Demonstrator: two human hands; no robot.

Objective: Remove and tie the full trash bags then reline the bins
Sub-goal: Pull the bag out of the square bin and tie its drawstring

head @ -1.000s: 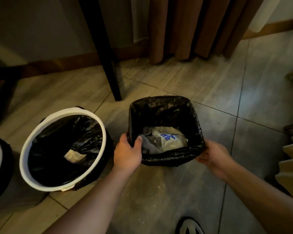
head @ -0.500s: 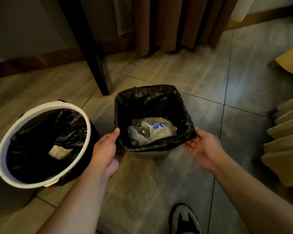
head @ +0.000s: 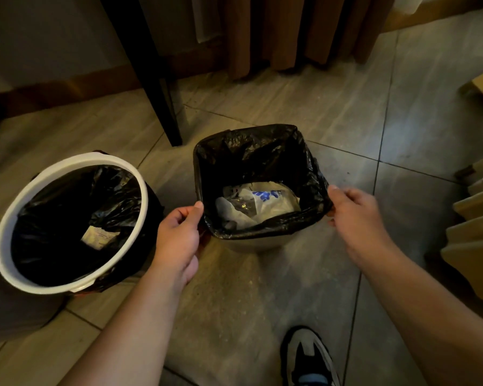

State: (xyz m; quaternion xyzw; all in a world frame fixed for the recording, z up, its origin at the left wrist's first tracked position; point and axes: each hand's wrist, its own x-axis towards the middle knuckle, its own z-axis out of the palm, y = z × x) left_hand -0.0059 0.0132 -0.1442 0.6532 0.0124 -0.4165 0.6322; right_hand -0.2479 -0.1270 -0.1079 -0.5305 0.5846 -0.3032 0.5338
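Left hand (head: pixel 179 240) and right hand (head: pixel 354 218) are pinching opposite edges of the bag (head: pixel 262 151) lining the square bin (head: pixel 251 245) — round bin (head: pixel 67 162) standing just beside the left hand, tiled floor (head: pixel 346 121) stretching open beyond

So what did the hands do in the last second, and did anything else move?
The left hand let go of the rim of the square bin; both hands opened and drew back. Now it and the right hand grip the folded edge of the black bag, one at each side. The bag is still over the rim; the round bin stands as before.
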